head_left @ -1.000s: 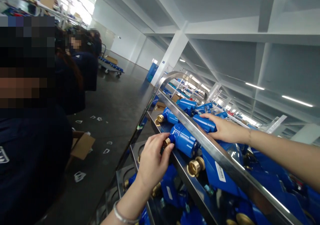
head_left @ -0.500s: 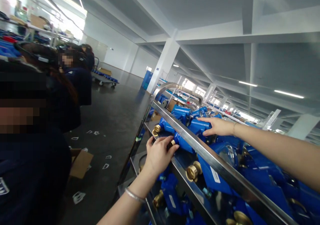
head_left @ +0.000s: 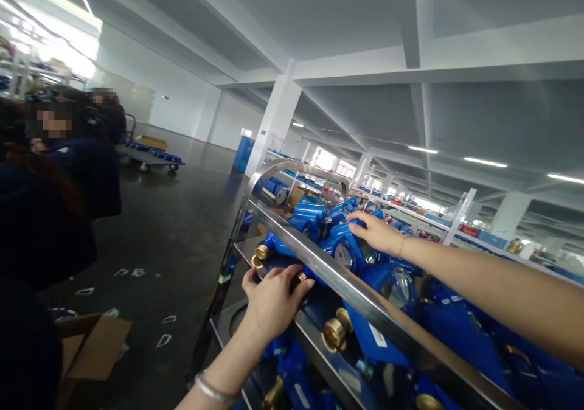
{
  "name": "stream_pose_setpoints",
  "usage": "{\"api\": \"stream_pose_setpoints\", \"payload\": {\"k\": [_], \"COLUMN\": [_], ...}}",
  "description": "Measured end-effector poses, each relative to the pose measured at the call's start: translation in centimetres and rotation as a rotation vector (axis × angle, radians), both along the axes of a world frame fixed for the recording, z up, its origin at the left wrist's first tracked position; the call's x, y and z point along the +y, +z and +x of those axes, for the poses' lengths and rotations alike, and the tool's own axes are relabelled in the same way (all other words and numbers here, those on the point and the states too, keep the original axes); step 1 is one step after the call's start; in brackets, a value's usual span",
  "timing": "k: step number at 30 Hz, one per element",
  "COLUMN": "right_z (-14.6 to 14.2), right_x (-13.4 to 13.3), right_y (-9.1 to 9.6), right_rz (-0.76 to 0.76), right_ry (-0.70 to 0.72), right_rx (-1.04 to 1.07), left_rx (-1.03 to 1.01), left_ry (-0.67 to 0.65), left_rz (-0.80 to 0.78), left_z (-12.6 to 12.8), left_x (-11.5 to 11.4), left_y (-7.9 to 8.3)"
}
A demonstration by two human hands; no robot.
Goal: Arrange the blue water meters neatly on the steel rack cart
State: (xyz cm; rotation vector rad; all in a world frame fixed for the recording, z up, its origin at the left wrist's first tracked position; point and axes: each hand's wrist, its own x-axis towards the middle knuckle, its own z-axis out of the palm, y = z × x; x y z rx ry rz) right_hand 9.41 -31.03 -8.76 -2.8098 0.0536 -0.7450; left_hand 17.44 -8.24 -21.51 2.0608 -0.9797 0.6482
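Reaching under the steel rail (head_left: 347, 288) of a cart, the left hand (head_left: 272, 300) has its fingers (head_left: 298, 289) curled around the brass end of a blue water meter (head_left: 340, 249) lying just behind that rail. Beyond the rail, the right hand (head_left: 378, 233) rests fingers-down on the same meter's top, among more blue meters; past the rail's far end stands a white pillar (head_left: 272, 123).
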Motion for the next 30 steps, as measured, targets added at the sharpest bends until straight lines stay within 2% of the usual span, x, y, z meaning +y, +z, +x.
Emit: {"api": "stream_pose_setpoints", "payload": {"k": [6, 8, 11, 15, 19, 21, 24, 27, 30], "right_z": [0.6, 0.6, 0.1, -1.0, -2.2, -2.8, -3.8, -4.8, -5.4], "right_x": [0.9, 1.0, 0.6, -1.1, -3.0, -3.2, -2.3, -0.2, 2.1], "right_y": [1.3, 1.9, 2.8, 4.0, 5.5, 6.6, 8.4, 10.1, 10.8], "right_rz": [-0.09, -0.118, -0.134, -0.085, 0.052, 0.159, 0.355, 0.559, 0.738], "right_ry": [-0.09, -0.112, -0.158, -0.229, -0.252, -0.241, -0.18, -0.088, -0.011], "right_rx": [-0.012, -0.023, -0.052, -0.134, -0.271, -0.341, -0.391, -0.375, -0.354], "left_rx": [-0.026, -0.059, -0.13, -0.202, -0.28, -0.395, -0.518, -0.393, -0.243], "left_ry": [0.017, 0.088, 0.262, 0.389, 0.37, 0.261, -0.056, -0.465, -0.783], "left_rz": [0.054, 0.047, 0.0, -0.109, -0.29, -0.358, -0.26, -0.203, -0.339], "left_z": [-0.3, -0.2, 0.4, 1.2, 0.4, -0.2, -0.1, 1.2, 2.1], "left_x": [0.7, 1.5, 2.7, 3.2, 2.8, 2.2, 0.7, -1.1, -2.4], "left_y": [0.6, 1.0, 1.7, 2.7, 4.8, 6.9, 11.3, 15.4, 17.8]}}
